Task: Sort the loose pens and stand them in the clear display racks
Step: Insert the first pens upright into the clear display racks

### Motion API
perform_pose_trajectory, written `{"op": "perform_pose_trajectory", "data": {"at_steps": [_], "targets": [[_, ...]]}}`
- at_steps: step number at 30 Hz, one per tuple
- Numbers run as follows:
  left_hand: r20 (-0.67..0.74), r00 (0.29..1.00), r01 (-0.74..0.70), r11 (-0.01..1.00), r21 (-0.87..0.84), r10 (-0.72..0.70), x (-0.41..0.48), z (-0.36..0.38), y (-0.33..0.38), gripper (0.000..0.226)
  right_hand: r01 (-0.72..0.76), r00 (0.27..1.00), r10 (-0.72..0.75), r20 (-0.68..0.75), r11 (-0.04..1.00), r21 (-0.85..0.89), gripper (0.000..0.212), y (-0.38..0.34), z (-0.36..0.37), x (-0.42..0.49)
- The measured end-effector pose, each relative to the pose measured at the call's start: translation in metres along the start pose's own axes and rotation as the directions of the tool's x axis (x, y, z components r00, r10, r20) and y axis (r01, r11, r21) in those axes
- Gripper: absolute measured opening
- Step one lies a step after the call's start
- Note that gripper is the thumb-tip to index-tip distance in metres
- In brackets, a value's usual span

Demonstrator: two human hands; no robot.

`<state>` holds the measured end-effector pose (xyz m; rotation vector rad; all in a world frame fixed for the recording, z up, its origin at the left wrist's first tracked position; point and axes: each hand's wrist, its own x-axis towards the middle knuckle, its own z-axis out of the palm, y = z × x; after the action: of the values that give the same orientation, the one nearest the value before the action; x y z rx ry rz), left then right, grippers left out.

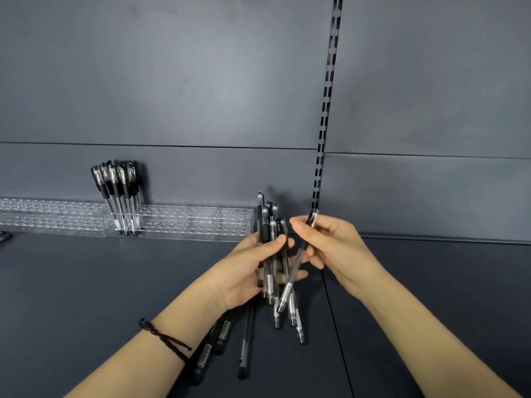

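A bundle of black-capped, clear-barrelled gel pens [271, 254] is gripped in the left hand [247, 271], with the thumb pressed across the front of the barrels and the fingers curled behind them. The bundle is held roughly upright above the dark grey shelf surface [86, 282]; the exact count cannot be made out, since the barrels overlap and are partly covered by the thumb.

A single clear-barrelled pen with a dark cap [297, 259] is pinched in the right hand [336, 254] between thumb and fingers near its upper end. It is tilted, with its lower end crossing in front of the bundle (whether it touches the bundle cannot be told).

Three loose dark pens [244, 340] lie on the shelf below the left wrist; two of them are partly hidden by the forearm, which carries a dark braided cord bracelet [166, 338].

Two long clear acrylic display racks [195, 222] with rows of round holes stand against the grey back panel [201, 81]. The left rack is cut off by the frame edge. A group of black-grip pens [117, 193] stands upright where the two racks meet; which rack holds them cannot be determined. A slotted metal upright [327, 110] runs down the back panel.
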<state>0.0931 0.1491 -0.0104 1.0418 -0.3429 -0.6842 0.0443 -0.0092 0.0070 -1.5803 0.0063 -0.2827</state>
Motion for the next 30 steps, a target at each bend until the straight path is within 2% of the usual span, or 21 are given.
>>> {"op": "perform_pose_trajectory", "data": {"at_steps": [4, 8, 13, 16, 18, 21, 24, 27, 30], "targets": [[0.037, 0.999, -0.001, 0.998, 0.059, -0.001, -0.003, 0.004, 0.000, 0.028, 0.062, 0.997, -0.066, -0.034, 0.993, -0.102, 0.016, -0.003, 0.001, -0.003], [0.056, 0.998, -0.010, 0.982, 0.187, -0.001, -0.003, 0.009, -0.005, 0.025, 0.099, 0.993, -0.106, -0.045, 0.987, -0.125, 0.024, -0.002, 0.004, -0.003], [0.128, 0.992, -0.037, 0.991, 0.132, 0.020, -0.003, 0.010, -0.009, 0.026, 0.105, 0.994, -0.112, -0.019, 0.973, -0.203, 0.021, 0.001, 0.006, -0.001], [0.130, 0.990, -0.067, 0.991, 0.115, 0.052, 0.000, 0.010, -0.009, 0.030, 0.108, 0.991, -0.126, -0.048, 0.953, -0.282, 0.050, 0.006, 0.005, 0.001], [0.130, 0.985, -0.129, 0.985, 0.115, 0.113, 0.000, 0.009, -0.005, 0.025, 0.149, 0.986, -0.163, -0.033, 0.953, -0.264, 0.056, 0.006, 0.005, 0.002], [0.115, 0.958, -0.275, 0.957, 0.095, 0.264, 0.002, 0.008, 0.001, 0.027, 0.268, 0.963, -0.269, 0.031, 0.932, -0.243, 0.053, 0.001, 0.007, 0.000], [0.095, 0.903, -0.427, 0.896, 0.118, 0.418, 0.004, 0.006, 0.008, 0.033, 0.308, 0.951, -0.300, 0.068, 0.923, -0.230, 0.043, -0.002, 0.010, 0.000], [-0.013, 0.874, -0.485, 0.873, 0.043, 0.486, 0.004, -0.004, 0.022, 0.033, 0.206, 0.977, -0.211, 0.014, 0.934, -0.291, 0.022, 0.006, 0.007, 0.003], [-0.118, 0.872, -0.486, 0.869, -0.097, 0.475, 0.005, -0.017, 0.035, 0.027, 0.076, 0.994, -0.102, -0.030, 0.880, -0.470, 0.015, 0.024, 0.004, 0.006]]}}
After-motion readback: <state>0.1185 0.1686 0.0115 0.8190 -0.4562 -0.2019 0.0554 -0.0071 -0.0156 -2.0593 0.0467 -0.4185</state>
